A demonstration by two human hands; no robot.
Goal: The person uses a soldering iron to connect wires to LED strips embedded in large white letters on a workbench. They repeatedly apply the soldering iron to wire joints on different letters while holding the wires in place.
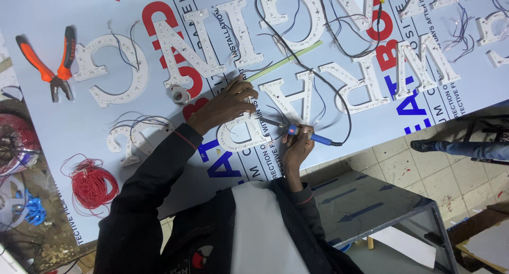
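— What were the fingers doing when you looked over?

— The right hand had its fingers wrapped tight round a blue-handled soldering iron, tip aimed at a white plastic channel letter studded with small lights. The left hand lay over that same letter, fingers narrowed together and pressing at its upper edge; whether they pinched anything, I couldn't tell.

— And the letter itself?

— Flat on the big white printed board, just in front of the person, with more white letters above it. A thin pale green rod ran off from near the left fingertips, and the iron's black cord looped up across the board.

— Anything further out?

— A small roll of tape beside the left hand, orange-handled pliers well off to one side, and a coil of red wire near the sleeve.
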